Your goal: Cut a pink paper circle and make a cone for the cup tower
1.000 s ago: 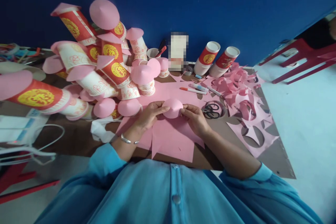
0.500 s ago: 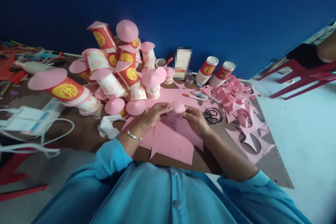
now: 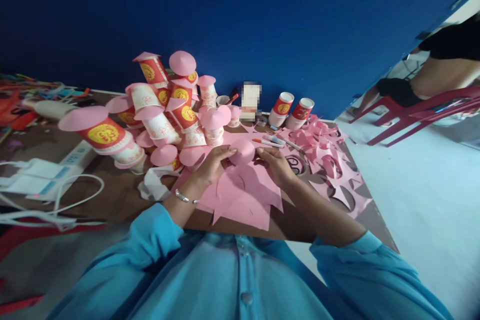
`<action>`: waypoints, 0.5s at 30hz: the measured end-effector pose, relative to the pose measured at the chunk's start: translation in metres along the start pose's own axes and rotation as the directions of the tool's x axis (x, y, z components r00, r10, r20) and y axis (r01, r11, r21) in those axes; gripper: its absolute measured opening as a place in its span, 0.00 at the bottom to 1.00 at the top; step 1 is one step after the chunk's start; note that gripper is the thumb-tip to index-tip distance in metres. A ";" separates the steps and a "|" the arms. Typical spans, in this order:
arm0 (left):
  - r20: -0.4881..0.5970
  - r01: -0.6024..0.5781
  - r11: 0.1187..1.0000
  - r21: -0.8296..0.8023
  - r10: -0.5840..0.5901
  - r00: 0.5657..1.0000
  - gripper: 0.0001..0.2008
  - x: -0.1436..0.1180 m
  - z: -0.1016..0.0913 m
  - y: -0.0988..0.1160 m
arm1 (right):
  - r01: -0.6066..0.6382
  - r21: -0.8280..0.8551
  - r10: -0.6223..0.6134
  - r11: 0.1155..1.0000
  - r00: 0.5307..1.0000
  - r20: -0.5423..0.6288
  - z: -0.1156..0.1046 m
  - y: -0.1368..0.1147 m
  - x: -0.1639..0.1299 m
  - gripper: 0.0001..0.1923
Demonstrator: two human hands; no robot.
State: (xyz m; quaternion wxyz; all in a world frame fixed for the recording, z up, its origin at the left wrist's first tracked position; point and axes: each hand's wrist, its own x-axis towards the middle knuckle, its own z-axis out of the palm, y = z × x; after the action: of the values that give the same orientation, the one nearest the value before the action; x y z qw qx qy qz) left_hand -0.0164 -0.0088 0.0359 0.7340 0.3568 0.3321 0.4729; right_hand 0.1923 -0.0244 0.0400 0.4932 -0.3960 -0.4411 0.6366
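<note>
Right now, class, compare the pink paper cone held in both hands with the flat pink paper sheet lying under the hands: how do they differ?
The pink paper cone is curved into a domed shape; the flat pink paper sheet lies flat. The cone is pinched between the left hand and right hand; the sheet rests on the brown table. The cone is smaller with a rounded edge; the sheet is larger with jagged cut edges. Both are the same pink paper.

There is a single view, from a camera worn on the person's head. It looks forward and steeply down, so the blue shirt (image 3: 240, 280) fills the bottom edge and both forearms run up from it into the middle of the frame. The worktop (image 3: 120, 195) lies close below and stretches away to the blue wall (image 3: 240, 20) across the top. The picture is tilted, and the white floor (image 3: 423, 200) shows along the right side.
</note>
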 end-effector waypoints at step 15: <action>-0.041 -0.031 0.999 0.026 0.032 0.999 0.15 -0.038 0.007 0.009 | 0.027 -0.106 -0.019 0.994 0.997 0.075 0.028 -0.009 -0.012 0.19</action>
State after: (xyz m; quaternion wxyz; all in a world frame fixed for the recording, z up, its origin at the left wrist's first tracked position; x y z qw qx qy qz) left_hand -0.0272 -0.0427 0.0531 0.7150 0.3612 0.3474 0.4875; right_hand 0.1708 -0.0399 0.0576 0.4621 -0.3930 -0.4968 0.6206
